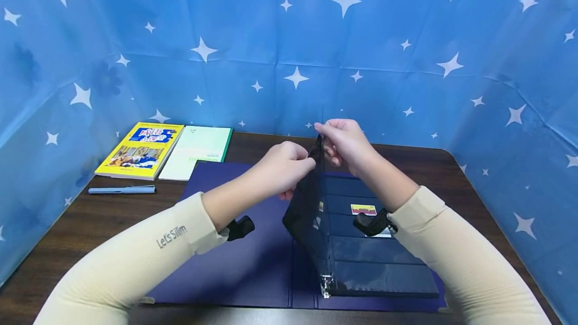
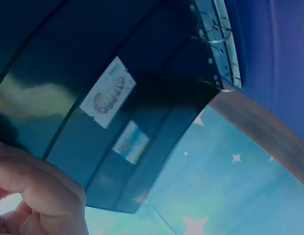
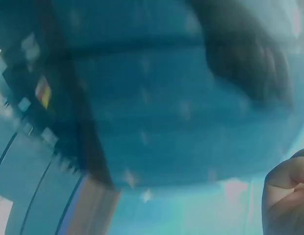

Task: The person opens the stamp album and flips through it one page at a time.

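Observation:
A purple ring-bound stamp album (image 1: 235, 265) lies spread out, and one black pocket page (image 1: 303, 214) stands raised near its rings (image 1: 326, 285). My left hand (image 1: 284, 167) pinches the raised page by its outer edge. Farther up, my right hand (image 1: 345, 144) pinches the same page at its far top corner. The left wrist view shows a pale stamp (image 2: 109, 92) and a smaller blue-and-white stamp (image 2: 131, 142) in the page's strips. On the page lying beneath, a yellow-and-red stamp (image 1: 363, 209) sits in a strip; another there is partly covered by my right wrist's camera.
At the back left lie a yellow book (image 1: 140, 152) and a pale green booklet (image 1: 198, 152), side by side. A blue pen (image 1: 122, 190) lies before them on the dark wooden table (image 1: 90, 224). A starry blue curtain (image 1: 271, 39) surrounds the table.

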`<state>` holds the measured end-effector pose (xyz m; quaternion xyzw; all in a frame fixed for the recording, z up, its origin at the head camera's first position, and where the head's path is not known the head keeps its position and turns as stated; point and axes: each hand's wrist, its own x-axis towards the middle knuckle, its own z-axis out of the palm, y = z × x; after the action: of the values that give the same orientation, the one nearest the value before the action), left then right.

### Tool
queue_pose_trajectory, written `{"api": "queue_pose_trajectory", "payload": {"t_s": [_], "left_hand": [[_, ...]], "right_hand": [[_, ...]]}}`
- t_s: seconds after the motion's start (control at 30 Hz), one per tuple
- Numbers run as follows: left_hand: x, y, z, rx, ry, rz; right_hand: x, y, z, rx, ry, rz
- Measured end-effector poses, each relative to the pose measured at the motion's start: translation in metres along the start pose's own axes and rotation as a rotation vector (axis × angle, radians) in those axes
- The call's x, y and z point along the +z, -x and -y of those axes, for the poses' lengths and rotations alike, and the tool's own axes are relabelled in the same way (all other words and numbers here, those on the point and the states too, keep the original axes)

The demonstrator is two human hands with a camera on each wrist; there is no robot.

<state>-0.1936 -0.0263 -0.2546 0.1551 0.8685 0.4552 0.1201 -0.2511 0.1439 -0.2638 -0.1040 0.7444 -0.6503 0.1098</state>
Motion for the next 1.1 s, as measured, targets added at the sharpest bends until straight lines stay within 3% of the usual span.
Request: {"api": "queue_pose_trajectory", "payload": {"t_s": [0.27, 0.37, 0.47, 0.57, 0.67, 0.87, 1.1], "left_hand": [[-0.011, 0.013, 0.006, -0.03, -0.011, -0.011], [-0.014, 0.017, 0.008, -0.035, -0.023, -0.015], [-0.017, 0.021, 0.013, -0.046, -0.018, -0.02], [-0.021, 0.027, 0.022, -0.059, -0.003, -0.025], [-0.026, 0.034, 0.034, -0.064, 0.0, -0.028], [-0.036, 0.052, 0.065, -0.108, -0.013, -0.041], [-0.04, 0.068, 0.103, -0.158, 0.07, -0.042]], "right_hand": [[-0.062, 0.009, -0.033, -0.056, 0.12, -0.123], [-0.088, 0.012, -0.054, -0.065, 0.294, -0.217], [-0.111, 0.018, -0.076, -0.028, 0.546, -0.266], [-0.128, 0.026, -0.098, 0.057, 0.758, -0.237], [-0.14, 0.034, -0.118, 0.151, 0.9, -0.183], [-0.147, 0.047, -0.147, 0.265, 1.01, -0.123], [-0.149, 0.054, -0.169, 0.35, 1.012, -0.102]]}}
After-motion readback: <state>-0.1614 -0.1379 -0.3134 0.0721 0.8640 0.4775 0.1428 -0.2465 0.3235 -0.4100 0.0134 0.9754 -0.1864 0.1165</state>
